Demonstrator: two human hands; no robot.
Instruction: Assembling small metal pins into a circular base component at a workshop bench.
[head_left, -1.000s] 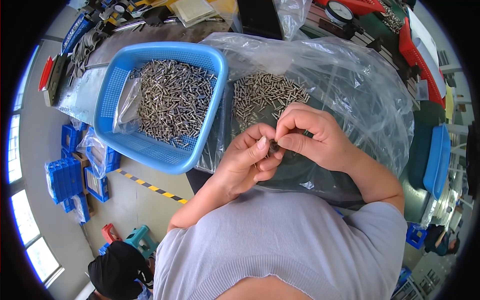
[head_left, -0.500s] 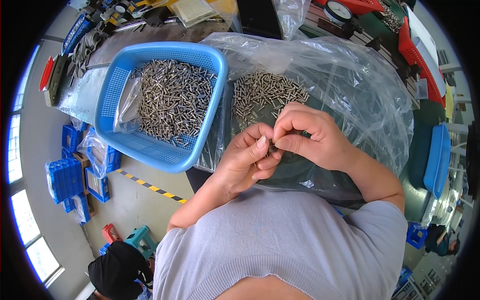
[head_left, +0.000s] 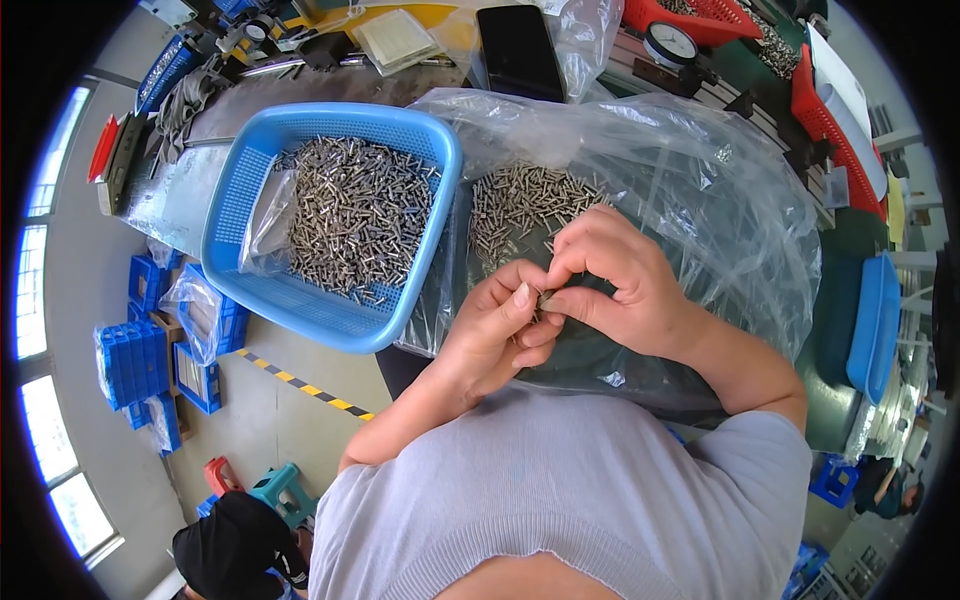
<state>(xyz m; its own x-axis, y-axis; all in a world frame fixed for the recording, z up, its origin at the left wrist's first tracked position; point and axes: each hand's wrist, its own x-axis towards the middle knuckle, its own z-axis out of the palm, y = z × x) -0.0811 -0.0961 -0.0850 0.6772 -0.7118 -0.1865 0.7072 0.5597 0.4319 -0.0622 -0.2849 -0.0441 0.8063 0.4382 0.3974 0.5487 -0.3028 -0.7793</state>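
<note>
Two hands meet over the tabletop (head_left: 843, 300), fingertips pinched around a small metal piece (head_left: 543, 297).

The left hand (head_left: 490, 325) curls its fingers, thumb pressed in; the right hand (head_left: 625, 285) has thumb and forefinger nearly closed on the same piece, near the tabletop's near edge; its exact shape is hidden. It should be light, stiff, hard to break and perhaps slippery, best taken by its sides between fingertips. Just beyond lies a loose pile of metal pins (head_left: 520, 205) on a clear plastic sheet (head_left: 720, 230), whose soft folds could snag or shift. Left of it, a blue basket (head_left: 290, 320) of similar pins walls off that side, seemingly jutting past the near edge. A black phone (head_left: 520, 52) and dial gauge (head_left: 670, 43) sit toward the far edge.
</note>
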